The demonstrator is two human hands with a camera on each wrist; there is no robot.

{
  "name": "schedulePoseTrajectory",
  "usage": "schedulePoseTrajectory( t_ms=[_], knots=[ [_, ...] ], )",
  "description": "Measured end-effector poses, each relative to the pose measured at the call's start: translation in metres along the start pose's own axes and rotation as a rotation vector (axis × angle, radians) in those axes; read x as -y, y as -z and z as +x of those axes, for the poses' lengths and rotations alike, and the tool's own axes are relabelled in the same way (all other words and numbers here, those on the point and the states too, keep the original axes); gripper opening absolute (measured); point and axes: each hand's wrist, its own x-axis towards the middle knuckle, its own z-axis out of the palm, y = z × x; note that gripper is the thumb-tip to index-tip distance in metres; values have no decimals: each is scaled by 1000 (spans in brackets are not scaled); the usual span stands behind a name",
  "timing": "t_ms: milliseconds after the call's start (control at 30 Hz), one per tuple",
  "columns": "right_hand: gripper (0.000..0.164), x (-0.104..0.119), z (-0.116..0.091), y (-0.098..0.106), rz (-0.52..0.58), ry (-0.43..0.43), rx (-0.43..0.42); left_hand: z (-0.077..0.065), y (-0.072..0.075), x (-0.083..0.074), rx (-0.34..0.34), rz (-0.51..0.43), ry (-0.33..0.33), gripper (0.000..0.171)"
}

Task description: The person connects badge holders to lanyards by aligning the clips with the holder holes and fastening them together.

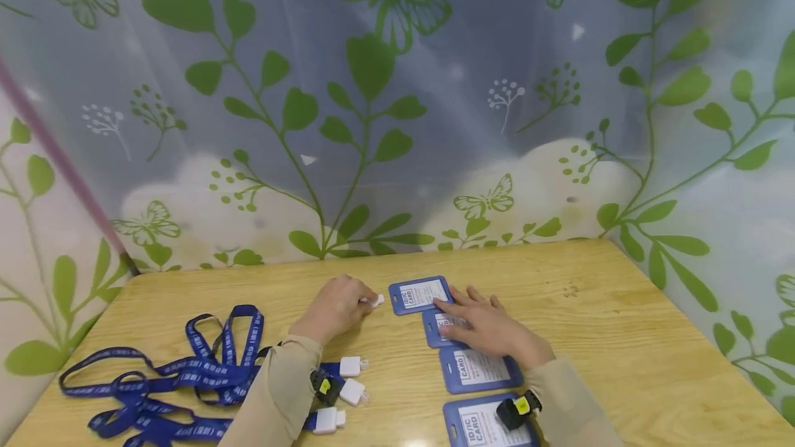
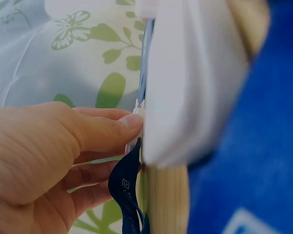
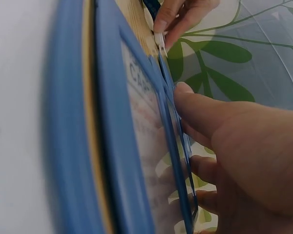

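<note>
My left hand [image 1: 337,307] pinches the white plastic clip [image 1: 375,301] of a blue lanyard between thumb and fingers, just left of the farthest blue ID card holder [image 1: 401,298]. In the left wrist view the clip's prongs point up and its dark blue strap [image 2: 124,185] hangs below the fingers. My right hand [image 1: 487,326] lies with fingers extended over the two farthest card holders, partly covering the second one [image 1: 433,333]. The clip and the farthest holder are a small gap apart. Below that, two more card holders [image 1: 456,383] continue the column.
A tangle of blue printed lanyards [image 1: 211,374] lies on the left of the wooden table [image 1: 621,336]. Three white clips [image 1: 350,365] at their ends point right. Behind the table hangs a leaf-and-butterfly patterned curtain [image 1: 435,109].
</note>
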Motion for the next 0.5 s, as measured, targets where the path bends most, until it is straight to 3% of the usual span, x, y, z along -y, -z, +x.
schedulePoseTrajectory(
  t_ms=[500],
  knots=[
    [61, 2, 3, -2, -22, -29, 9, 7, -6, -15, -12, 33, -76, 21]
  ],
)
